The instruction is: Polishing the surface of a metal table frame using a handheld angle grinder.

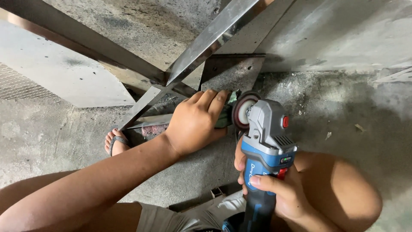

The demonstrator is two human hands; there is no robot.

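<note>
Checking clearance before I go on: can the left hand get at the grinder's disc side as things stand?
Probably yes: the left hand already rests right beside the disc, nothing between them.

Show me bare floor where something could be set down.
Bare concrete floor lies right of the grinder, and more left of the sandalled foot. Crowded: around the left hand, grinding disc and crossing metal bars.
</note>
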